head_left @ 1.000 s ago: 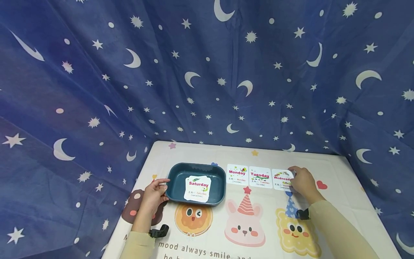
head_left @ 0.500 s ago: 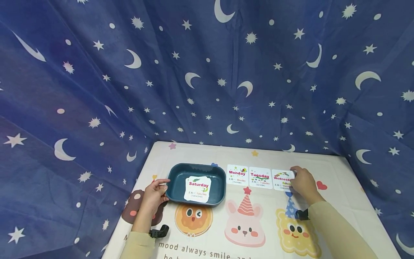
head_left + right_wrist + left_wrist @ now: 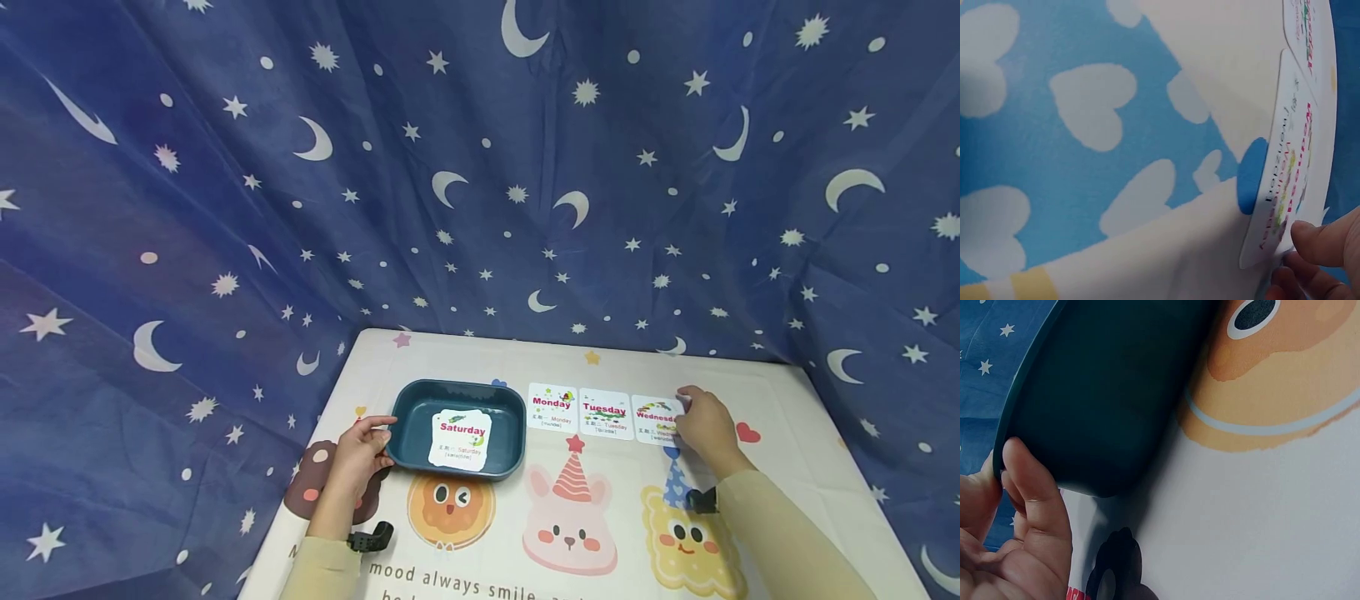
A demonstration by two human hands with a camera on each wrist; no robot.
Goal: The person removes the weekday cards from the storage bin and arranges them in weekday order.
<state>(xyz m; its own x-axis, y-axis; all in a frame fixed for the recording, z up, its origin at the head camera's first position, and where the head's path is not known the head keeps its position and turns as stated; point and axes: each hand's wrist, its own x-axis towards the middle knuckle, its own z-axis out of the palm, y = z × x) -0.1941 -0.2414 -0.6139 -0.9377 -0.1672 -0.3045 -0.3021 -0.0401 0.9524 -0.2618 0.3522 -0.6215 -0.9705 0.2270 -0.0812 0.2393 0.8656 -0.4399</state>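
Observation:
My left hand (image 3: 358, 452) holds the left end of a dark teal rectangular dish (image 3: 513, 433), thumb and fingers on either side of its rim in the left wrist view. Inside the dish lies a small stack of white cards, the top one a Saturday card (image 3: 459, 442). To the right, a Monday card (image 3: 552, 408), a Tuesday card (image 3: 606, 414) and a Wednesday card (image 3: 654, 419) form a row on the table. My right hand (image 3: 705, 427) pinches the Wednesday card's right edge; in the right wrist view its thumb (image 3: 1319, 242) touches the card's end, and the fingertips below are partly hidden.
A white cloth (image 3: 465, 575) printed with cartoon figures, hearts and lettering covers the table. Behind and to the left hangs a blue curtain (image 3: 480, 208) with moons and stars, meeting the table's back edge. Each wrist wears a black camera mount (image 3: 371, 537).
The head view has tilted slightly, so everything sits a little lower in it. Both hands, the dish and the cards stay essentially where they were.

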